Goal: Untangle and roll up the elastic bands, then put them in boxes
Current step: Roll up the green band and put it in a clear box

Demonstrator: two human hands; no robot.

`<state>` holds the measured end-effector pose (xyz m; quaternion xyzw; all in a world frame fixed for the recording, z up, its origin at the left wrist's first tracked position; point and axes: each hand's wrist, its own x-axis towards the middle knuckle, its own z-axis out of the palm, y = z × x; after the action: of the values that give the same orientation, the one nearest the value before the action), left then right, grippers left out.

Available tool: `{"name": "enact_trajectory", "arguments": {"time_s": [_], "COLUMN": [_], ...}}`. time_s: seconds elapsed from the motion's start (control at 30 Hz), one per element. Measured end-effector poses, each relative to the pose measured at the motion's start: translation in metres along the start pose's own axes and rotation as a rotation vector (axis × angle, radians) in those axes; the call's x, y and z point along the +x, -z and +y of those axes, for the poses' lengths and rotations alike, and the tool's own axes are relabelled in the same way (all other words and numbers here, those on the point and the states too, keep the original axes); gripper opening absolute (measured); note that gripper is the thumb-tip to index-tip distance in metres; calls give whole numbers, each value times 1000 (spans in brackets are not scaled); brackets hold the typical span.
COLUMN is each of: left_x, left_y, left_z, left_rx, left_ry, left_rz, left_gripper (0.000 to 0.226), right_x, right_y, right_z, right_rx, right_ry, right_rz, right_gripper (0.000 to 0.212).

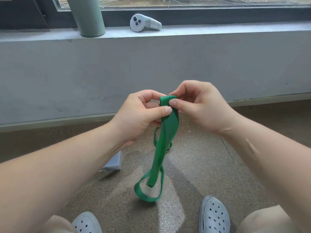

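Grey clogs [213,216] nearest, below and right of the grey box [113,163]. Green elastic band [165,140] hangs right of the box. Left hand [140,115] and right hand [202,106] both pinch its top fold. Risk: the lower loop is twisted, so rolling now would likely trap the twist, or the springy start could slip free.

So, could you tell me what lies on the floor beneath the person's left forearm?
A grey translucent plastic box on the speckled floor; only one end shows, the left forearm covers the rest.
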<state>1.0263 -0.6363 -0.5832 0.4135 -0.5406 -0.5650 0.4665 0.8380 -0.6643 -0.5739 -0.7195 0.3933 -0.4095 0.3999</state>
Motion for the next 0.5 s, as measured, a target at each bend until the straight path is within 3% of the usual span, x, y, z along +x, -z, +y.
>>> {"name": "enact_trajectory", "arguments": {"time_s": [0.13,0.3,0.5], "left_x": [2,2,-1], "left_y": [1,7,7], "left_z": [2,6,2], "left_rx": [-67,-90,-21], "left_ry": [84,199,41], "left_rz": [22,-88,-45], "left_gripper": [34,23,20], "right_x": [-2,-8,-7], "right_y": [2,4,-4], "right_z": [3,-3,-6], "right_rx": [-154,-351,-123], "right_ry": [127,270,126], "right_rz": [16,-1,103], "right_gripper": [10,9,15]}}
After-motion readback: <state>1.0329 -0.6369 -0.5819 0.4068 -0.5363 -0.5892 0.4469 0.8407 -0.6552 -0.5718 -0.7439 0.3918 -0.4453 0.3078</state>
